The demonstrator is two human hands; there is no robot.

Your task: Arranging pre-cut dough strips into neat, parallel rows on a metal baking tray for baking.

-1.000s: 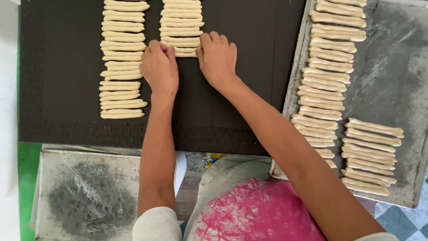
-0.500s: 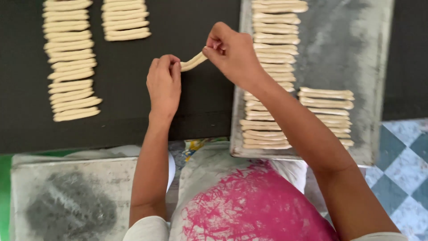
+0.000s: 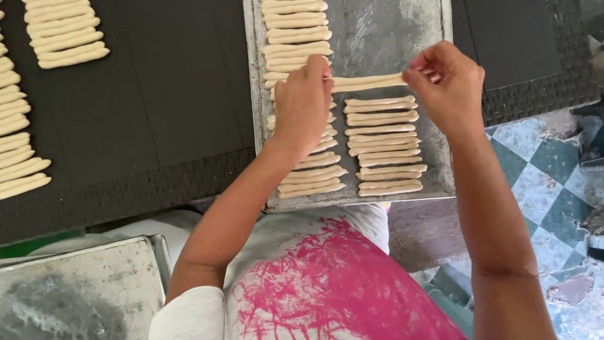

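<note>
stretching across the upper middle of the metal tray (image 3: 440,126), one dough stick (image 3: 368,82) is held by its two ends, just above the shorter right-hand column of sticks lying on that tray. the left hand (image 3: 303,104) is closed over the stick's left end, knuckles up, and it covers part of the longer left-hand column on the tray. the right hand (image 3: 448,85) is pinched on the stick's right end with fingertips (image 3: 415,74) and thumb, over the bare grey upper right part of the tray. whether the stick is touching the tray or is lifted a little off it cannot be told.

as to progress, the tray is judged to be still well stocked: a full column of sticks (image 3: 296,38) runs down its left side from the top edge to the near edge, and a second, shorter stack (image 3: 384,145) fills the lower right. the upper right of the tray is bare and floury.

left of the tray, on the dark mat (image 3: 163,107) that covers the worktop, two rows of sticks (image 3: 63,38) are laid out neatly near the far left edge, and a wide stretch of mat between them and the tray is uncovered. so a good share appears handled and a good share is left.

below the tray, a pink-stained apron (image 3: 327,283) is seen, and a second, floured tray (image 3: 75,289) lies down to its left. a tiled floor (image 3: 553,189) shows to the tray's right.
</note>
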